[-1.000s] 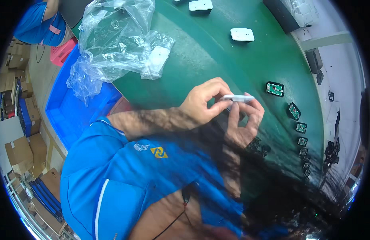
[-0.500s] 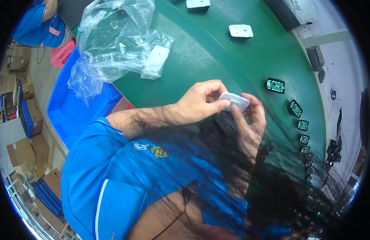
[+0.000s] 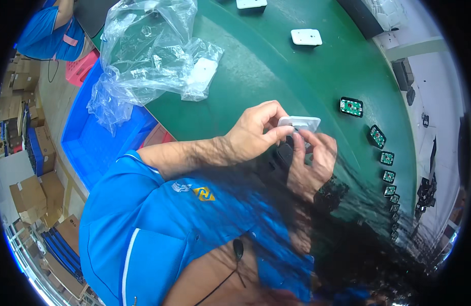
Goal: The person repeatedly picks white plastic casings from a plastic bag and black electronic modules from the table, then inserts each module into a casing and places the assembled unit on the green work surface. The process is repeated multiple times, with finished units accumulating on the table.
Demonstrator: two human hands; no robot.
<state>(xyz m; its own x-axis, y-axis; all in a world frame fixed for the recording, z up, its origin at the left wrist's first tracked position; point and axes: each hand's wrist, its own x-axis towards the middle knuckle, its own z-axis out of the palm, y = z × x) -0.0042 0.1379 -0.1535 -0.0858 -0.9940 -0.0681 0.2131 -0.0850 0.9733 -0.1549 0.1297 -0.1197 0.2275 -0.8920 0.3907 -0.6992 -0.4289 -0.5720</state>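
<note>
A: Where is the white cover [image 3: 308,121]?

B: It is held up over the green bench [image 3: 245,76], in front of the person's chest. The left hand [image 3: 252,133] pinches its left end with thumb and finger.

A: And the right hand [image 3: 317,159]?

B: Its fingers are curled in close by the cover's near edge. I can't tell if they pinch a tiny thing or just touch the cover.

A: What could go wrong?

B: The cover looks smooth, and the left hand has just one end. If the right hand pushes too hard, the cover could tip and slip out. If there is a tiny bit in those fingers, it could fall and get lost. The dark hair [image 3: 360,237] hangs close too, so a strand could get stuck.

A: What can't you see well?

B: The hair hides much of the right arm and part of the bench. A black thing [image 3: 283,154] under the hands is mostly covered, so I can't name it. The row of black cases [image 3: 351,107] gets blurry near the hair. One white-topped piece [image 3: 251,4] is cut off up top.
</note>
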